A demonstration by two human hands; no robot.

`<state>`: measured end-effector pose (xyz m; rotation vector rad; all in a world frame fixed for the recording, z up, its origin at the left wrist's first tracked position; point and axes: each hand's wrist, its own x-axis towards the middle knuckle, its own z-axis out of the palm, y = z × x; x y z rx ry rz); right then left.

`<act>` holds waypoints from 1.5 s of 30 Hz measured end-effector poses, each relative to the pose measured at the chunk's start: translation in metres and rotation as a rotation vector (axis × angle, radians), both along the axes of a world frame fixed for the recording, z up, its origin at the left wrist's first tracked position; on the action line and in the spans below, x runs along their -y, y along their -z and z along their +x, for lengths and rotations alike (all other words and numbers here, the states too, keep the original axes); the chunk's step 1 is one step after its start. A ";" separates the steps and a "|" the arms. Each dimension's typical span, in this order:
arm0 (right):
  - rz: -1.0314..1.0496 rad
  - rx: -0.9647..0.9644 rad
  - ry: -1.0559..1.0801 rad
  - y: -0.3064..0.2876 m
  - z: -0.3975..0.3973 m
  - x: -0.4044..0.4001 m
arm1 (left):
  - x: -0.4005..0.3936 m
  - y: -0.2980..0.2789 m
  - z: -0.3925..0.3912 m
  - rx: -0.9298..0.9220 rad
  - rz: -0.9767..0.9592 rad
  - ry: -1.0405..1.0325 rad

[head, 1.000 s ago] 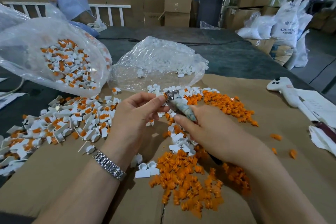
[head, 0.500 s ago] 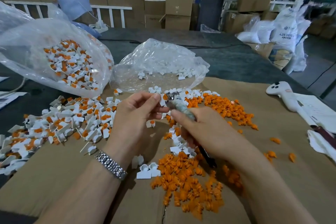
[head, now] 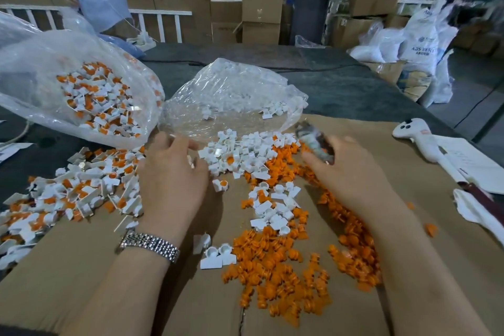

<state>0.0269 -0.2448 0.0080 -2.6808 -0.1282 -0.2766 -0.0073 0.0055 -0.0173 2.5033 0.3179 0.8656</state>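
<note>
Where the cardboard sheet (head: 68, 281) is strewn with white pieces (head: 245, 150) and orange caps (head: 272, 281), the left hand (head: 171, 180) is held with fingers loosely bent just beside the white pieces; whether anything is pinched cannot be told. A blurred tool (head: 313, 142) is gripped by the right hand (head: 351, 174) above the caps.

a warehouse or factory packing floor, stacked cardboard boxes (head: 262, 11) behind, white bulk sacks (head: 418, 41) at right, cardboard-covered worktable (head: 354, 128), heaps of small plastic parts (head: 275, 275)
</note>
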 end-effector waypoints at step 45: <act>0.357 0.059 -0.348 -0.001 -0.010 -0.024 | 0.014 0.006 0.005 -0.336 -1.506 0.767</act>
